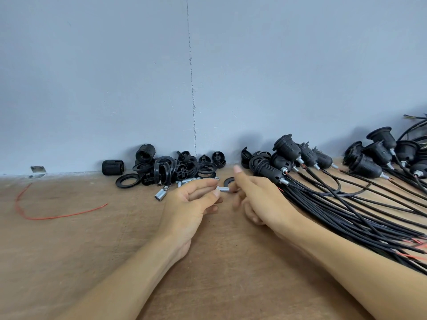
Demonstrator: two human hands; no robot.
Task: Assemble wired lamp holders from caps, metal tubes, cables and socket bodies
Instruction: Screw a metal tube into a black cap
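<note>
My left hand (194, 199) pinches a short silver metal tube (223, 189) between thumb and forefinger, above the wooden table (69, 239). My right hand (256, 199) is just right of the tube, blurred, its fingers near the tube's free end; whether they touch it I cannot tell. Behind the right fingers lies a black ring (228, 181). A heap of black caps, rings and socket bodies (171, 168) sits against the wall. Loose metal tubes (159, 194) lie in front of that heap.
Several finished black lamp holders (288, 158) with long black cables (360, 211) fan across the right side of the table. A loose red wire (46, 217) curls at the left. A metal bracket (37, 170) sits at the wall's foot. The grey wall closes the back.
</note>
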